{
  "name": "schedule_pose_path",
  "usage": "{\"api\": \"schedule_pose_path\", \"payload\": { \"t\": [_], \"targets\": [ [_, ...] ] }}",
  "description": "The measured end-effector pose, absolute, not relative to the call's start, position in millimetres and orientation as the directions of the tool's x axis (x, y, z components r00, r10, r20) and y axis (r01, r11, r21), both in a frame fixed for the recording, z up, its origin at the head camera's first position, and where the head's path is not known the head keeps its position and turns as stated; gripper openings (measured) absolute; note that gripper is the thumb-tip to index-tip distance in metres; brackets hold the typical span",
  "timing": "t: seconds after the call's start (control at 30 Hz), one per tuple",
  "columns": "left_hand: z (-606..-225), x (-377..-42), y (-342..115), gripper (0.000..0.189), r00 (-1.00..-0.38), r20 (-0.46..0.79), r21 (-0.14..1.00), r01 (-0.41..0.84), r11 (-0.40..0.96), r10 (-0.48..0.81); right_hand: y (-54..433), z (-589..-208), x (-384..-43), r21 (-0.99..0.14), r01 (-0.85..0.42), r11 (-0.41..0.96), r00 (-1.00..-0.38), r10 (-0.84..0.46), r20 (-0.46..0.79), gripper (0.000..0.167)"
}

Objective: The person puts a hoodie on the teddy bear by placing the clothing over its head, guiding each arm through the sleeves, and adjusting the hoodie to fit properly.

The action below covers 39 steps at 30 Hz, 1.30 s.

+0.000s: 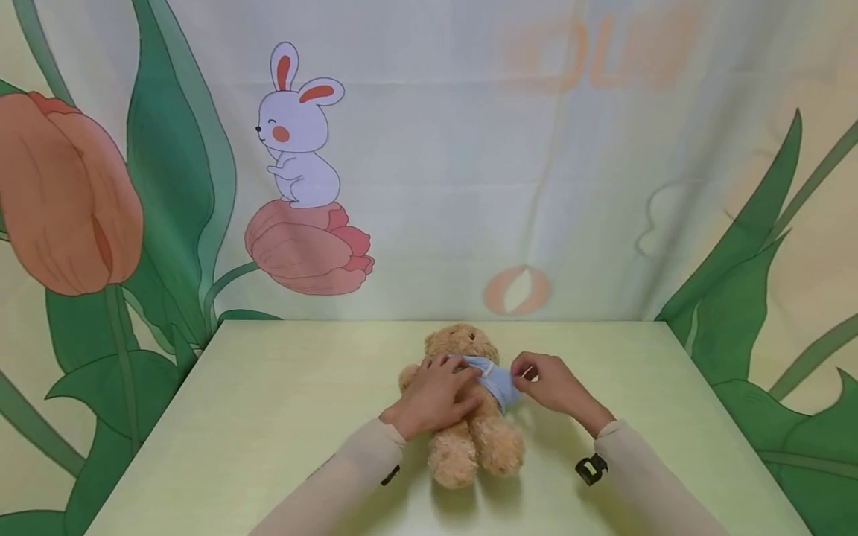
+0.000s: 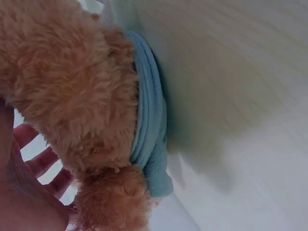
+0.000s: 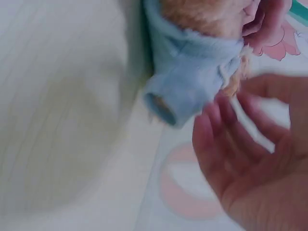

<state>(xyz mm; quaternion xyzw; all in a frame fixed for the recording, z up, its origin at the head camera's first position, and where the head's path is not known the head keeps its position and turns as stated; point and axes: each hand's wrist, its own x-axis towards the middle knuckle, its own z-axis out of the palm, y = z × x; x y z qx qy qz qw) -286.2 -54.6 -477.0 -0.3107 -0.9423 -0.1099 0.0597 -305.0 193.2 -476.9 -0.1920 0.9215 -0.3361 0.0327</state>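
Note:
A light-brown teddy bear [image 1: 454, 454] lies on its back, head toward the far edge. A light-blue shirt [image 1: 492, 383] is on its upper body, bunched in folds along one side in the left wrist view. My left hand [image 1: 439, 394] rests across the bear's chest and belly with fingers spread. My right hand [image 1: 553, 383] is at the bear's right side in the head view, fingers bent, tips right at the shirt. In the right wrist view, the shirt's sleeve [image 3: 163, 103] points outward with fur inside its opening, and the thumb and fingertips stand apart beside it.
The bear lies on a pale yellow-green table [image 1: 302, 387]. A curtain [image 1: 429, 186] printed with a rabbit, tulips and leaves hangs behind the table's far edge. A black buckle [image 1: 591, 470] shows at the right wrist.

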Motion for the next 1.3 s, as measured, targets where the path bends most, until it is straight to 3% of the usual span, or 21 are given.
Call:
{"api": "schedule_pose_path", "payload": {
  "t": [0.17, 0.37, 0.57, 0.7, 0.83, 1.07, 1.3],
  "targets": [
    [-474.3, -288.8, -54.3, 0.038, -0.761, 0.206, 0.135, 0.644, 0.753, 0.615, 200.1, -481.7, -306.2, -0.613, -0.175, 0.770, -0.972, -0.234, -0.017, 0.014],
    [-473.7, -288.5, -49.9, 0.032, -0.712, 0.195, 0.100, 0.699, 0.709, 0.675, 195.1, -497.5, -307.8, -0.766, -0.043, 0.641, -0.976, -0.190, -0.104, 0.013],
    [-472.6, -289.3, -49.1, 0.020, -0.718, 0.222, 0.157, 0.694, 0.702, 0.660, 192.4, -505.6, -308.0, -0.752, -0.033, 0.658, -0.982, -0.161, -0.098, 0.012],
    [-472.7, -290.5, -50.3, 0.031, -0.718, 0.204, 0.144, 0.694, 0.705, 0.665, 193.9, -511.8, -307.9, -0.726, -0.077, 0.683, -0.977, -0.198, -0.082, 0.007],
    [-475.8, -291.8, -51.2, 0.041, -0.719, 0.176, 0.089, 0.692, 0.717, 0.672, 193.9, -516.3, -310.1, -0.789, -0.087, 0.608, -0.984, -0.175, -0.027, 0.016],
    [-480.6, -293.4, -50.7, 0.043, -0.712, 0.181, 0.060, 0.697, 0.715, 0.679, 192.5, -517.4, -311.5, -0.871, -0.022, 0.491, -0.983, -0.168, -0.070, 0.028],
    [-483.0, -293.9, -50.9, 0.044, -0.702, 0.181, 0.064, 0.707, 0.704, 0.688, 193.6, -518.0, -312.0, -0.877, -0.051, 0.478, -0.976, -0.209, -0.057, 0.033]
  ]
}}
